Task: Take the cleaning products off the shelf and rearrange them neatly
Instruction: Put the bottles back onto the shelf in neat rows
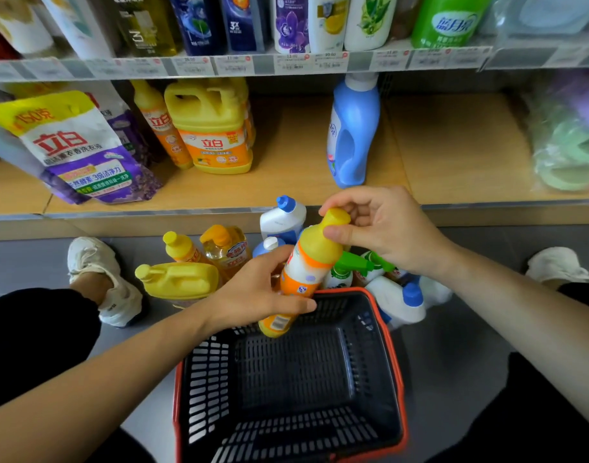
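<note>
Bottle [311,262]: yellow-orange, hovering above basket [391,345] far rim, long axis tilting, cap pointing up-right toward shelf [303,145].
Writing: its label showing nothing legible; jug [216,128] and pouch [76,148] on shelf showing "立白".
Left hand [256,295]: wrapping its lower body.
Right hand [380,225]: thumb and fingers pinching neck at cap.

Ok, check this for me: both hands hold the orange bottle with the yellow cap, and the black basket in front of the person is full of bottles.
One thing is wrong: the head view shows the black basket with nothing in it. The other bottles stand on the floor beyond it. The rest holds: the left hand and the right hand both hold the orange bottle with the yellow cap.
</note>
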A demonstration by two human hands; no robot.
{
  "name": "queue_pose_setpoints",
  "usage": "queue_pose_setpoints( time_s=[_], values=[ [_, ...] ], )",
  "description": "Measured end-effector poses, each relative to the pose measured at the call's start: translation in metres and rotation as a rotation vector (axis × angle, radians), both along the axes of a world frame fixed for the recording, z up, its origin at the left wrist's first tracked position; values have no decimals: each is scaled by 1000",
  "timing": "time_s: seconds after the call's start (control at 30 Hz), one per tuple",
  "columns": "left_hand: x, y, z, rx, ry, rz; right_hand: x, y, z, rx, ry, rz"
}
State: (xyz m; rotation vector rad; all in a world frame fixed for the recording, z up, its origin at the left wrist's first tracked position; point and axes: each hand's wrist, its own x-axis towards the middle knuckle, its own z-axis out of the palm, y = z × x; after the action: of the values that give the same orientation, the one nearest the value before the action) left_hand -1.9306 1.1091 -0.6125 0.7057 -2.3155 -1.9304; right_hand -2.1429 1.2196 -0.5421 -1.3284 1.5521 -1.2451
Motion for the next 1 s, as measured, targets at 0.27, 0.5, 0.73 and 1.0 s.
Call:
queue_pose_setpoints(
  time_s=[0.27,0.5,0.73,1.0],
  values=[
    [-2,7,0,-253,127,211,0,-2,1,-56,-50,-146],
    [-2,3,8,206,166,108,-12,-2,4,-69,-29,-6],
    [0,8,12,426,133,19,-25,1,5,-27,-3,85],
    [0,6,11,498,95,1,-29,0,2,-3,22,-19]
  ],
)
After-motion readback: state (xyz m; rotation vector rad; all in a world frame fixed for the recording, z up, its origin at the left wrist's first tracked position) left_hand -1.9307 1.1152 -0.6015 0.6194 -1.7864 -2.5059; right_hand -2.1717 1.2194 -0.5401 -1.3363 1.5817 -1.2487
